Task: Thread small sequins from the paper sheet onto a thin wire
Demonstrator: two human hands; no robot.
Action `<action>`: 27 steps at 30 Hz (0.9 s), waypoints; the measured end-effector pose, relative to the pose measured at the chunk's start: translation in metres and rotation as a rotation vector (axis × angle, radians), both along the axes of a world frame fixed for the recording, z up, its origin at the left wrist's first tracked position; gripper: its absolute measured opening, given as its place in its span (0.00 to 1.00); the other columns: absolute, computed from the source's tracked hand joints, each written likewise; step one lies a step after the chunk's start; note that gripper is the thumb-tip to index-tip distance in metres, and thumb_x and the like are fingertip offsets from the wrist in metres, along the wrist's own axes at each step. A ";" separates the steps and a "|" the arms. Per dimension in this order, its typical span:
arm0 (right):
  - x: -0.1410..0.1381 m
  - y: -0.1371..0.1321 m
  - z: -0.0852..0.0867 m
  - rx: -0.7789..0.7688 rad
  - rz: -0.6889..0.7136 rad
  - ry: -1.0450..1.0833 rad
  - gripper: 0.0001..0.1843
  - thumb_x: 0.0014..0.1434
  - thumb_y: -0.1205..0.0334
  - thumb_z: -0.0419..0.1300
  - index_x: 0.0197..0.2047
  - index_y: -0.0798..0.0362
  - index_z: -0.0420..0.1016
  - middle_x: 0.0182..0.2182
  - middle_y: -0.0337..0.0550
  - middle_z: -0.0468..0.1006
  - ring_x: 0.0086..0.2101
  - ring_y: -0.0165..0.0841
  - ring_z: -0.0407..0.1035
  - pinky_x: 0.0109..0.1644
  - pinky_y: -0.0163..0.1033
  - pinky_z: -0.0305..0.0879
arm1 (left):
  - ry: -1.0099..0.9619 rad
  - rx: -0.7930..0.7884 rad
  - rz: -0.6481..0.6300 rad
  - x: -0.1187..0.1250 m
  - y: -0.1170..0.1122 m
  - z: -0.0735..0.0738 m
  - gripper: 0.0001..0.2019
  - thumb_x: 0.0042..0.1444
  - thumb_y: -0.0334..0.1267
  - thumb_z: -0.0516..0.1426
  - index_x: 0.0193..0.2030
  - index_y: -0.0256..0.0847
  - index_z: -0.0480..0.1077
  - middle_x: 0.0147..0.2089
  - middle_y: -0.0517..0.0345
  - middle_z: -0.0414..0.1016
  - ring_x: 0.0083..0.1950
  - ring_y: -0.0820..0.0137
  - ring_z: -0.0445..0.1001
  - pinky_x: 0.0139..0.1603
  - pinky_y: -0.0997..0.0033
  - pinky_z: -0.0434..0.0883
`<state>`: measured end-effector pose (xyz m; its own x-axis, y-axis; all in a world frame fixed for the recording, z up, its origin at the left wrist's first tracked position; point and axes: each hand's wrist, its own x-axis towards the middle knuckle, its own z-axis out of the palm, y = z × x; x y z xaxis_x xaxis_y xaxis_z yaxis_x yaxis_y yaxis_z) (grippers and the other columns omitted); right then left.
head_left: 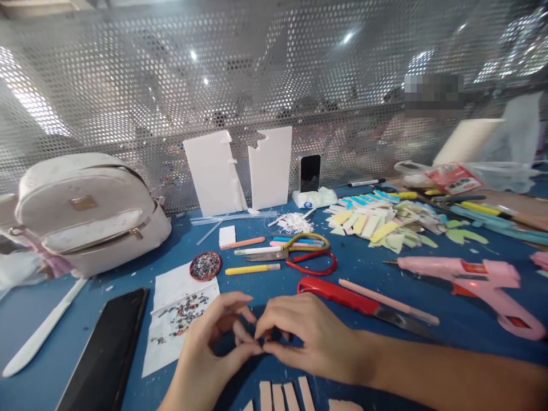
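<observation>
My left hand and my right hand meet over the blue table, thumbs and fingertips close together. Both are closed in a pinch; whatever lies between the fingertips is too small or hidden to make out. Left of my left hand, dark glittery bits are scattered on a white paper, with a red-rimmed lid full of similar bits at its top. Beyond my right hand lies a red-handled cutter beside a pink marker. Flat pinkish strips lie just below my hands.
Scissors and several markers lie ahead. A pink glue gun sits at right, near a pile of paper scraps. At left are a black phone, a white knife and a backpack. White boards lean behind.
</observation>
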<state>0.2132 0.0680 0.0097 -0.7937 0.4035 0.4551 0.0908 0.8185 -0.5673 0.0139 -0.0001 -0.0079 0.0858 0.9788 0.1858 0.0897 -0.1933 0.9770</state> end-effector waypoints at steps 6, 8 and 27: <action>-0.002 0.001 -0.002 0.084 0.019 0.069 0.03 0.62 0.68 0.58 0.36 0.53 0.73 0.31 0.39 0.76 0.31 0.29 0.69 0.31 0.32 0.58 | -0.040 -0.013 0.025 0.002 -0.002 -0.002 0.22 0.51 0.24 0.64 0.50 0.49 0.69 0.36 0.67 0.77 0.31 0.77 0.76 0.38 0.79 0.75; -0.001 0.000 -0.001 0.039 -0.010 0.066 0.03 0.59 0.70 0.58 0.35 0.53 0.72 0.30 0.39 0.74 0.29 0.28 0.67 0.30 0.32 0.58 | -0.043 0.004 0.041 0.004 -0.004 -0.001 0.21 0.51 0.24 0.65 0.49 0.48 0.70 0.34 0.67 0.78 0.31 0.77 0.77 0.37 0.79 0.75; 0.028 -0.015 0.003 0.110 -0.103 0.271 0.25 0.60 0.56 0.58 0.60 0.52 0.61 0.50 0.52 0.71 0.48 0.44 0.67 0.52 0.52 0.67 | 0.292 0.239 -0.105 0.005 -0.004 0.013 0.10 0.54 0.21 0.63 0.37 0.40 0.81 0.36 0.53 0.82 0.38 0.71 0.81 0.42 0.79 0.74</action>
<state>0.2411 0.0531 0.0129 -0.5949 0.4121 0.6901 0.0338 0.8707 -0.4907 0.0187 -0.0038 0.0050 0.2664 0.8940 0.3602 0.3247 -0.4351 0.8398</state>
